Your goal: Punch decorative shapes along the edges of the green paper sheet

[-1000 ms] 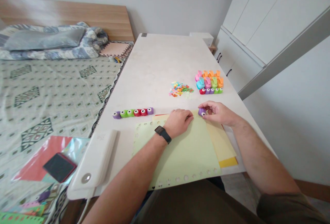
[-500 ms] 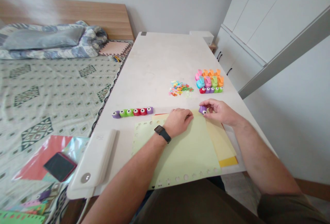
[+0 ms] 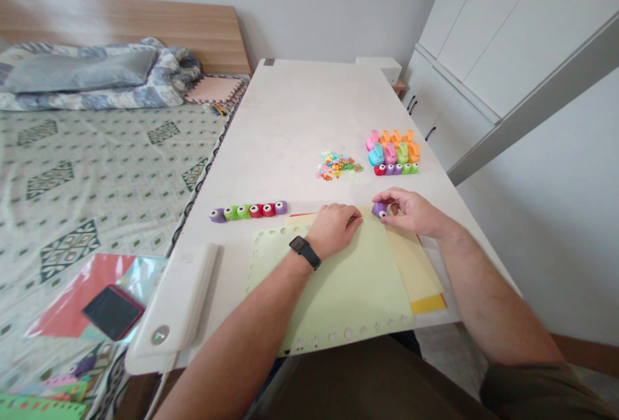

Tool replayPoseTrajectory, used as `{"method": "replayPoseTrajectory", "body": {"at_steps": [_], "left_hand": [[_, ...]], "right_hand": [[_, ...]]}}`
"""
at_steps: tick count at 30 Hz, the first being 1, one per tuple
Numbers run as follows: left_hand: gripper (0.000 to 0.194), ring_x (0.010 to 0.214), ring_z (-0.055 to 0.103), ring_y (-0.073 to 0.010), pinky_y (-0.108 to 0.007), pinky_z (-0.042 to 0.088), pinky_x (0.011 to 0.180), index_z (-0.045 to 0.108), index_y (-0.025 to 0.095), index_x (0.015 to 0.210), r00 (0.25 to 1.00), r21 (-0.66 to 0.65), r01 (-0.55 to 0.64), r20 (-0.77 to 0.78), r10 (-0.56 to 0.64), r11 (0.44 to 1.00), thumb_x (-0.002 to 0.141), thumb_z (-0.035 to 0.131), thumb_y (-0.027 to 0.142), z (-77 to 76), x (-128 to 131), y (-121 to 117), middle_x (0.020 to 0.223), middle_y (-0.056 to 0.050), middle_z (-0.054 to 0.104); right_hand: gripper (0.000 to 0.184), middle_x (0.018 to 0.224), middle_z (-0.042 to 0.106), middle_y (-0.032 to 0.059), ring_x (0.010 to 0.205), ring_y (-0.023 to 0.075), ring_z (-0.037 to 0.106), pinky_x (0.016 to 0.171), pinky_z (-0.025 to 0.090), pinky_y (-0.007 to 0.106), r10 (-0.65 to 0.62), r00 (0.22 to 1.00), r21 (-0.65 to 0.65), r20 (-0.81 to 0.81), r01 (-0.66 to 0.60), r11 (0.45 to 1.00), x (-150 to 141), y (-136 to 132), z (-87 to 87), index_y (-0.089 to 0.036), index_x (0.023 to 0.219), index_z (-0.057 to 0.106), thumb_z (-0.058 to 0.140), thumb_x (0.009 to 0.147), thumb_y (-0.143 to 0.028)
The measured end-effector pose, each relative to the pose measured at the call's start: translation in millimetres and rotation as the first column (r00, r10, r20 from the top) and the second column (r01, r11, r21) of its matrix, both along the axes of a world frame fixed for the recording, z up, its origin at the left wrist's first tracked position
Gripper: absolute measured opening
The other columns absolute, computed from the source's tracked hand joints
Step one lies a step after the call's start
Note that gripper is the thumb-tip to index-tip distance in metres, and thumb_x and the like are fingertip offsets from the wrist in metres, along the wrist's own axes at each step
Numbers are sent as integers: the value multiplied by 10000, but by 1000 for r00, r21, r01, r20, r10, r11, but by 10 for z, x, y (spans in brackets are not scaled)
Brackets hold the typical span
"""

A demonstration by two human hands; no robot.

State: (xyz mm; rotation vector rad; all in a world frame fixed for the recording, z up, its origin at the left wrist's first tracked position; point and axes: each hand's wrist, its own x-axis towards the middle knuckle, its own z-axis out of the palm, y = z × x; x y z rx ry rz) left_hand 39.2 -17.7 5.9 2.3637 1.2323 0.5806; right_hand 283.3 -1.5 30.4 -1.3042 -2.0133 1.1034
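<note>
A light green sheet of paper (image 3: 355, 278) lies before me, with shapes punched along its left and bottom edges. My left hand (image 3: 334, 226), with a black watch on the wrist, rests on its far part, fingers curled together at the edge; the fingertips are partly hidden. A small purple craft punch (image 3: 379, 210) sits at the sheet's far right corner. My right hand (image 3: 409, 210) grips the punch between thumb and fingers. Beneath the green sheet, pale yellow paper (image 3: 416, 265) sticks out to the right.
A row of small punches (image 3: 249, 211) stands at left. Colourful paper cutouts (image 3: 338, 166) are heaped beyond the sheet, with larger punches (image 3: 393, 149) to their right. A white device (image 3: 176, 297) occupies the table's near left corner. A phone (image 3: 113, 312) lies on the bed.
The purple punch and my right hand have shifted very slightly left and toward me. My left hand stays in place on the paper.
</note>
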Motion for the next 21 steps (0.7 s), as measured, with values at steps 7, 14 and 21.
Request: {"method": "replayPoseTrajectory", "body": {"at_steps": [7, 14, 21], "left_hand": [[197, 856, 661, -193, -323, 476, 825, 697, 207, 962, 1000, -2, 3, 3, -3, 1000, 958, 525, 302, -4, -4, -2, 899, -54, 732], [195, 852, 659, -193, -322, 472, 814, 695, 205, 956, 1000, 5, 1, 4, -1, 1000, 957, 526, 302, -10, -2, 0, 897, -54, 730], [188, 850, 657, -191, -317, 473, 812, 692, 208, 949, 1000, 6, -1, 12, 0, 1000, 954, 530, 302, -9, -9, -3, 897, -50, 730]], "right_hand": [[467, 1059, 681, 69, 725, 156, 559, 693, 488, 310, 46, 999, -62, -13, -46, 997, 0, 0, -21, -201, 1208, 645, 732, 751, -242], [452, 1012, 673, 55, 717, 147, 546, 674, 466, 289, 52, 998, -97, -39, -55, 994, 2, -9, -20, -196, 1176, 629, 741, 740, -235], [422, 973, 677, 35, 689, 140, 535, 643, 456, 277, 42, 999, -72, 3, -42, 997, 26, -14, -12, -218, 1138, 626, 739, 732, -228]]}}
